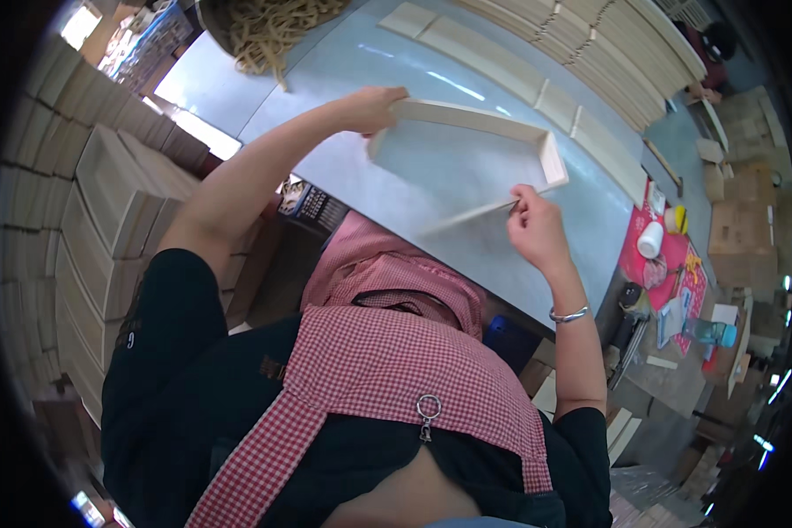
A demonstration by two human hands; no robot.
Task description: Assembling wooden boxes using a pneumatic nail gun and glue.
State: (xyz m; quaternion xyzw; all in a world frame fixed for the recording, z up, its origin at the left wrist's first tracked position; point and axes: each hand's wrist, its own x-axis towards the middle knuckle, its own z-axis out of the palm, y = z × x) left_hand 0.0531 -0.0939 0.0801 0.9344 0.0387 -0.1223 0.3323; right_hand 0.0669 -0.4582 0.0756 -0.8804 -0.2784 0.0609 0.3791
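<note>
Across the centre of the view stretched a pale worktable (326, 189). The left hand (371, 109) clasped a wooden box frame (484, 116) at its left corner, probably to steady it; the frame ran rightward, ending just above the right hand (539, 229), whose fingertips pinched a thin wooden strip (468, 216), likely for fine control. Stacked slats (612, 57) filled the upper right.

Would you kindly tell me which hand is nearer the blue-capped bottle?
Right: the right hand is left of the blue-capped bottle; the left hand is farther left, at the wooden frame.
</note>
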